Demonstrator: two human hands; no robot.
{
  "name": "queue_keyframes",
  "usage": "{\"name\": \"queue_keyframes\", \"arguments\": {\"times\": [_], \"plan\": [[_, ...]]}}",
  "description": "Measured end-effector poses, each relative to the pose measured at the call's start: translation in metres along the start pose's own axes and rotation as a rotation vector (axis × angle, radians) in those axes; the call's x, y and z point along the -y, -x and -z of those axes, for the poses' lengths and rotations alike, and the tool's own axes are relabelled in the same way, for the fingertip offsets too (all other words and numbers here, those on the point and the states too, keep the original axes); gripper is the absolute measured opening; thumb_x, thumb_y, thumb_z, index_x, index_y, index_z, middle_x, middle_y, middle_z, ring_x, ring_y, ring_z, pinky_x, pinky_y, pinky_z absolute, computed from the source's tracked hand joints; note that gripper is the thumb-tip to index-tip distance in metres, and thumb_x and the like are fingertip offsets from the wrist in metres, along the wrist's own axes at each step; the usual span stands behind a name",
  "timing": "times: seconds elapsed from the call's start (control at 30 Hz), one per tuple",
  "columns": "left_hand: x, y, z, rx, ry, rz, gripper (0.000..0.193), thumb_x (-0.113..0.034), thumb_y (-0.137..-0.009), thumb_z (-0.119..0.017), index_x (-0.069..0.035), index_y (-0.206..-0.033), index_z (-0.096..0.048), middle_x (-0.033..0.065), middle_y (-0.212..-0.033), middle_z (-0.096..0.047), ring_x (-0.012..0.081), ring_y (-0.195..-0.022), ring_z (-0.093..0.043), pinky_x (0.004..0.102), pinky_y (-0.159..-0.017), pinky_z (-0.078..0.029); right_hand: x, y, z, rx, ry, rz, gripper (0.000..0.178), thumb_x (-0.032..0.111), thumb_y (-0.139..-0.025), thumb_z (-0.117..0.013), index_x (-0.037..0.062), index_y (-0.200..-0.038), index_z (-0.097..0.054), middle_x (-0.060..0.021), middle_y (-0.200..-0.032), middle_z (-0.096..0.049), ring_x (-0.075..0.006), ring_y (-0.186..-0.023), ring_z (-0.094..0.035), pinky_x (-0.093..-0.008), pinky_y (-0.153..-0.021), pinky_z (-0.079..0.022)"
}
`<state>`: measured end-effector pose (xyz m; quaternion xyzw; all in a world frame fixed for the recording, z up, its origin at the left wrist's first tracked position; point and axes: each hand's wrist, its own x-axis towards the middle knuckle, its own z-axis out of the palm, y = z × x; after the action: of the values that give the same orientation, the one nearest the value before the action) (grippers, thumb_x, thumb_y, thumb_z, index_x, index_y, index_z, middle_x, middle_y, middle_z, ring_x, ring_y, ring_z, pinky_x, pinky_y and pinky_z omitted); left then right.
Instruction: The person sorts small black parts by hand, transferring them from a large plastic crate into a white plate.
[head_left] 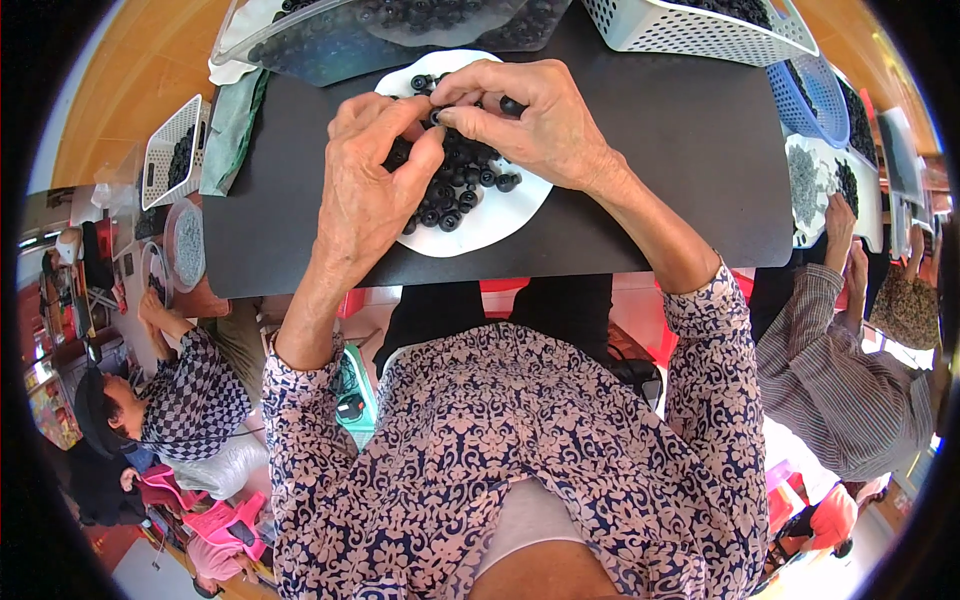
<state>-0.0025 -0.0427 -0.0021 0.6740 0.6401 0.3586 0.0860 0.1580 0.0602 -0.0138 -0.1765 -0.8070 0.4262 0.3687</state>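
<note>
A white plate (510, 212) lies on the dark table, bearing a pile of small round black parts (450, 195) with holes in their middles. Over the plate my two hands meet, fingertip to fingertip. Thumb and forefinger of my left hand (365, 175) pinch one small black part (437, 117), partly hidden by the fingers. From the other side my right hand (550, 125) grips the same part. Another black part (511, 106) shows within the curl of my right hand's fingers.
Beyond the plate stand a clear tub (320, 55) and a white perforated basket (690, 35), both with black parts. A grey-green cloth (232, 135) hangs at the table's left edge. Co-workers sit at both sides; a blue basket (825, 105) stands at the right.
</note>
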Motion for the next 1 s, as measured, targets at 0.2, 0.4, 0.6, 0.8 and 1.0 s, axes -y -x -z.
{"name": "queue_keyframes", "arguments": {"times": [0.2, 0.4, 0.6, 0.8, 1.0], "plan": [[-0.01, -0.001, 0.001, 0.06, 0.411, 0.169, 0.021, -0.014, -0.087, -0.061, 0.0, -0.102, -0.065, 0.0064, -0.081, -0.066, 0.0142, -0.077, -0.061, 0.0274, -0.077, -0.046, -0.008, -0.002, 0.005, -0.035, -0.092, 0.057, 0.013, 0.011, -0.082, -0.069, 0.0041, -0.092, -0.072, -0.0033, -0.077, -0.068, -0.0085, -0.065, -0.058, -0.0233, -0.06, -0.048], [-0.001, -0.007, -0.001, 0.256, 0.873, 0.352, 0.02, -0.015, -0.091, -0.059, 0.0, -0.102, -0.065, 0.0046, -0.086, -0.07, 0.0059, -0.078, -0.059, 0.022, -0.076, -0.046, -0.001, -0.002, 0.006, -0.013, -0.128, -0.006, 0.011, 0.011, -0.083, -0.068, 0.0043, -0.092, -0.072, -0.0034, -0.076, -0.068, -0.0069, -0.066, -0.056, -0.023, -0.061, -0.047], [-0.003, -0.01, -0.01, 0.146, 1.005, 0.404, 0.019, -0.011, -0.089, -0.061, 0.001, -0.103, -0.066, 0.0058, -0.086, -0.069, 0.0088, -0.08, -0.061, 0.0231, -0.08, -0.047, -0.004, -0.002, -0.003, -0.101, -0.119, 0.036, 0.013, 0.007, -0.082, -0.068, 0.0043, -0.094, -0.071, -0.0024, -0.074, -0.065, -0.0069, -0.064, -0.055, -0.0227, -0.058, -0.046], [0.009, -0.013, -0.006, 0.055, 1.135, 0.413, 0.019, -0.008, -0.087, -0.061, 0.002, -0.102, -0.067, 0.0056, -0.092, -0.067, 0.0105, -0.087, -0.06, 0.0253, -0.085, -0.046, 0.007, -0.003, 0.004, 0.007, 0.058, 0.114, 0.029, 0.004, -0.075, -0.07, 0.0077, -0.104, -0.068, -0.0028, -0.078, -0.059, -0.01, -0.06, -0.053, -0.0227, -0.056, -0.046], [0.003, -0.011, -0.003, 0.113, 1.23, 0.421, 0.019, -0.01, -0.088, -0.06, 0.003, -0.101, -0.067, 0.0044, -0.093, -0.065, 0.0102, -0.089, -0.058, 0.0254, -0.086, -0.045, 0.005, 0.0, 0.0, -0.025, 0.055, 0.16, 0.034, 0.004, -0.073, -0.073, 0.0088, -0.106, -0.067, -0.0016, -0.079, -0.056, -0.0091, -0.057, -0.05, -0.0227, -0.053, -0.045]]}}
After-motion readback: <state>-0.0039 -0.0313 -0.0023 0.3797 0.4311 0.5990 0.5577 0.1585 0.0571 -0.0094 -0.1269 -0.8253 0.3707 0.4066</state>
